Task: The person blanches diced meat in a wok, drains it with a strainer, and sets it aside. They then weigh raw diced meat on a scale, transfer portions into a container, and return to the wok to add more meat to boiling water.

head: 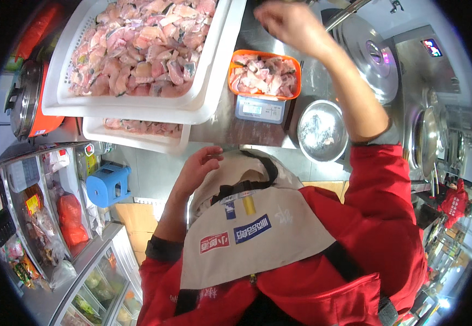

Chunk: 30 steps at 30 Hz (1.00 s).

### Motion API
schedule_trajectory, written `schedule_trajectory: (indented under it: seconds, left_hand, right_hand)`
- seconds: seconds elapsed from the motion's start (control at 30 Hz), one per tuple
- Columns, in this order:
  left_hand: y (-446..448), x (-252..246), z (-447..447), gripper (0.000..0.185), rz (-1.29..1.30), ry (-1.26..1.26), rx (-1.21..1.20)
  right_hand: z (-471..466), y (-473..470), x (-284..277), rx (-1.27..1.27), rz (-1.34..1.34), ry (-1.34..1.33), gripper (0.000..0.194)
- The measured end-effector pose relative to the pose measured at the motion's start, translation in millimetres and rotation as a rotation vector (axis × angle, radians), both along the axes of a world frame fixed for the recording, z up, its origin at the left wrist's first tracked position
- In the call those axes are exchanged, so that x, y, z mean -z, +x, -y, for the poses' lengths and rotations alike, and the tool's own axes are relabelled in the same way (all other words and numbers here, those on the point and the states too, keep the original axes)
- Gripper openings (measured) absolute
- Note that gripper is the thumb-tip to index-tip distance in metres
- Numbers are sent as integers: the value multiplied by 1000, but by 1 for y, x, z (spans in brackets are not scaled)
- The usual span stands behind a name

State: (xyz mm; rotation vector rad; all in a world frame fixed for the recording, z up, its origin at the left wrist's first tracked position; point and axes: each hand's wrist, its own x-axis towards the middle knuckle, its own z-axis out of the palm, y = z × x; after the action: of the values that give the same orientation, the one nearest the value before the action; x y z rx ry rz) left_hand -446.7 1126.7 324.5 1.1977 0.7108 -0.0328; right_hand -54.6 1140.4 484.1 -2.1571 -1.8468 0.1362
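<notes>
My left hand [197, 169] hangs in front of the beige apron [252, 240], fingers loosely bent and nothing in them. Blurred near the top edge, my right hand [283, 24] is past the far side of an orange plastic basket [300, 83]. Whether its fingers hold anything I cannot tell. Pieces of raw fish [264, 75] fill the basket, which sits on a digital scale [260, 110] with a lit display. To the left, a large white plastic tray [209, 104] carries a heap of cut fish [138, 57]. Beneath it a second white tray [134, 140], also with fish, juts out.
A shiny metal bowl [323, 132] is at the steel counter's [219, 132] front edge, right of the scale. Beyond my right forearm is a big metal lid [368, 57]. Left are an orange-sided pot [42, 106], a blue plastic stool [105, 185] and a glass-topped cooler [97, 281].
</notes>
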Motion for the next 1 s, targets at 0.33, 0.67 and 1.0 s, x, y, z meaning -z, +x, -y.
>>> schedule_trajectory:
  seconds: [0.33,0.67,1.0]
  left_hand:
    - [-8,0,-1,38,109,-42,-71]
    - [-19,5,-9,36,118,-26,-36]
    - [5,-1,-1,39,126,-18,-8]
  right_hand:
    - [-127,-144,9,-722,-148,-228,31]
    - [-127,-143,-8,-531,-222,-204,21]
    - [-118,-125,-12,-582,-297,295,21]
